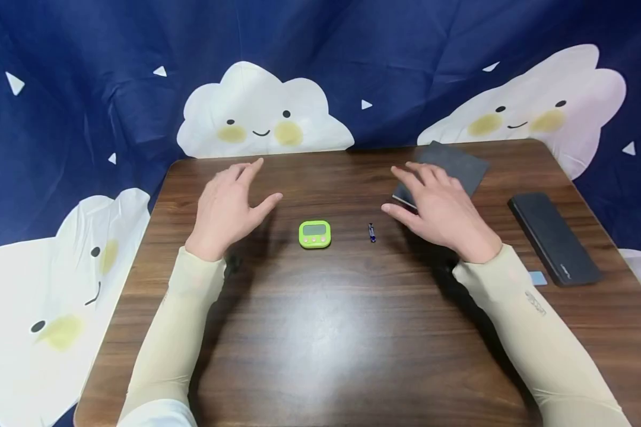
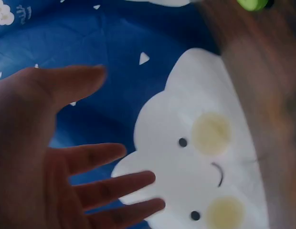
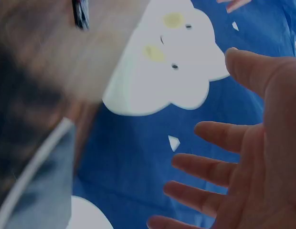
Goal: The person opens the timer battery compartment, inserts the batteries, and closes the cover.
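We are holding left hand (image 1: pixel 227 204) and right hand (image 1: pixel 442 209) with fingers (image 1: pixel 406 177) released, the blue cylinder (image 1: pixel 371 232) lying on the worktop (image 1: pixel 256 338) at seven o'clock from the nearer right fingers, long axis twelve-to-six.

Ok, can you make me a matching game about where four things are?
1. lime-green plastic timer
2. small dark-blue cylinder
3. long black rectangular case
4. flat dark-grey rectangle

A. nearest the right edge of the brown wooden table
B. partly hidden by the right hand
C. closest to the left hand
D. between the timer and right hand

Pairs: 1-C, 2-D, 3-A, 4-B
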{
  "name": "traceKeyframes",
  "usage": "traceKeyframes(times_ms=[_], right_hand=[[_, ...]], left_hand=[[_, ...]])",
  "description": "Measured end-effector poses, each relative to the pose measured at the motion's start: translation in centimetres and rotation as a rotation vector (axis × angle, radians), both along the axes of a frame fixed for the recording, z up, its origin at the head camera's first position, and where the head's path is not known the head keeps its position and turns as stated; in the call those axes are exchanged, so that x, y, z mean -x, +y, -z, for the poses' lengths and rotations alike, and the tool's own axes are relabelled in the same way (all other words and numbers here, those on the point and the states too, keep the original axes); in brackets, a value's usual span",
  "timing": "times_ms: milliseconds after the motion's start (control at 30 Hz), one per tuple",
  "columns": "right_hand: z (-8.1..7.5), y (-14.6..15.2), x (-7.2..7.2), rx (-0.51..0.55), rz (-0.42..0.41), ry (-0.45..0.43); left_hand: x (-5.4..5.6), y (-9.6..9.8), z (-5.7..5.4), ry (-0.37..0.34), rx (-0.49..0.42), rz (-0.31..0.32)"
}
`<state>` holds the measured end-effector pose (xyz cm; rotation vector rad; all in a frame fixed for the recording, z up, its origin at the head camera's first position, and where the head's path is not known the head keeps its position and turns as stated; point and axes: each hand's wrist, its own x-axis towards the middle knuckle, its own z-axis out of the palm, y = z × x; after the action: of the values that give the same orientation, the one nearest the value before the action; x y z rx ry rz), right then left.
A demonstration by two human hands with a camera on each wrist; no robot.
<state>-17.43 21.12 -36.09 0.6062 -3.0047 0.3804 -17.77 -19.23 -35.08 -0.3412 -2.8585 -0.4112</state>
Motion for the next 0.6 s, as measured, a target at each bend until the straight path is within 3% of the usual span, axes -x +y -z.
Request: traceKeyframes(times_ms=[233, 433, 600], right_hand=[[2.0, -2.1, 0.3, 0.058, -0.091, -0.052], [3.1, -3.2, 1.3, 0.152, -0.141, -0.139], [3.6, -4.5, 2.0, 0.215, -0.151, -0.205]], left_hand=[[0.2, -0.1, 1.5, 0.014, -0.143, 0.087], [0.3, -0.2, 2.6, -0.064, -0.259, 0.175], [0.3, -0.2, 3.5, -0.119, -0.260, 0.200]])
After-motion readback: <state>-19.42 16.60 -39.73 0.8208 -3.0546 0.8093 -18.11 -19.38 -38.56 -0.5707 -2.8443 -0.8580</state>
